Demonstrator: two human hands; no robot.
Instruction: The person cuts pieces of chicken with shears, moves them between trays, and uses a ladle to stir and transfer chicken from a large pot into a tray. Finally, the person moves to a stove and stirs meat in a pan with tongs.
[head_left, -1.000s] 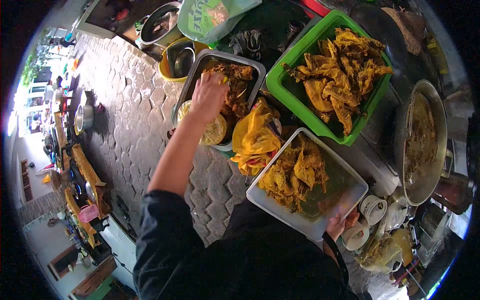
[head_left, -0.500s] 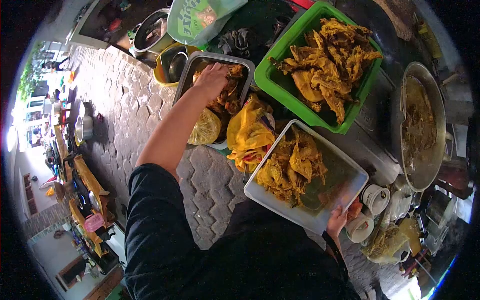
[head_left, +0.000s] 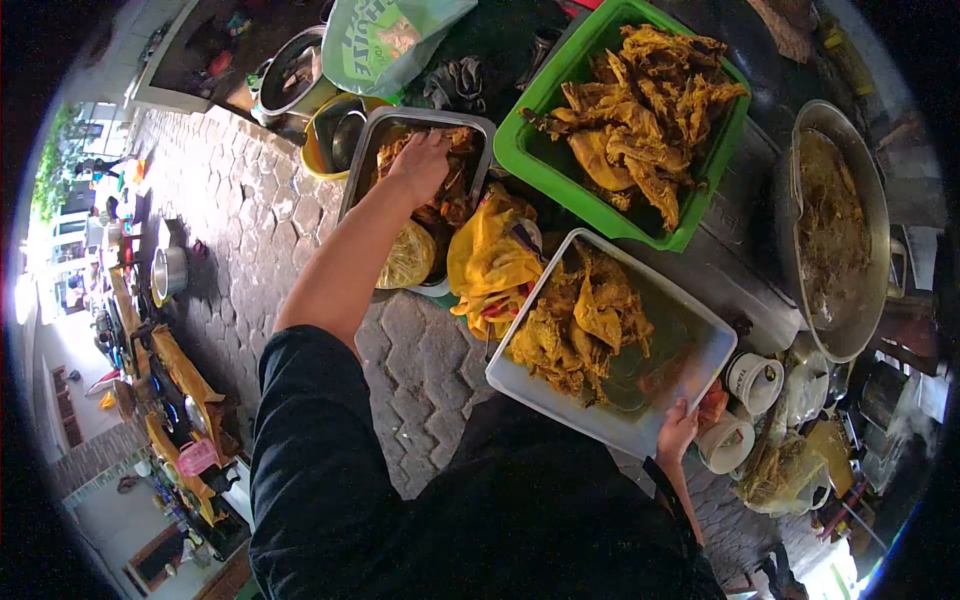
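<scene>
My left hand (head_left: 422, 168) reaches into a metal tray (head_left: 352, 190) of browned chicken pieces (head_left: 458, 190). Its fingers lie spread over the meat, with the tips partly hidden among the pieces. At the lower right, my right hand (head_left: 677, 428) grips the near corner of a translucent plastic container (head_left: 590, 428). Yellow chicken pieces (head_left: 585, 335) fill that container's left part, with some liquid at its right. Between tray and container lies a yellow cloth (head_left: 490, 255). A tied plastic bag (head_left: 408, 255) of pale yellowish contents rests at the tray's near end.
A green basin (head_left: 520, 165) heaped with fried chicken (head_left: 650, 120) stands beyond the container. At the right is a wide pan (head_left: 832, 240) of oil. White tubs (head_left: 752, 382) sit below it. A yellow bucket (head_left: 315, 150) and a pot (head_left: 290, 75) stand at the upper left.
The view has shifted slightly, so the basin and pan sit a little higher and further left. My left hand stays in the metal tray; my right hand keeps hold of the container.
</scene>
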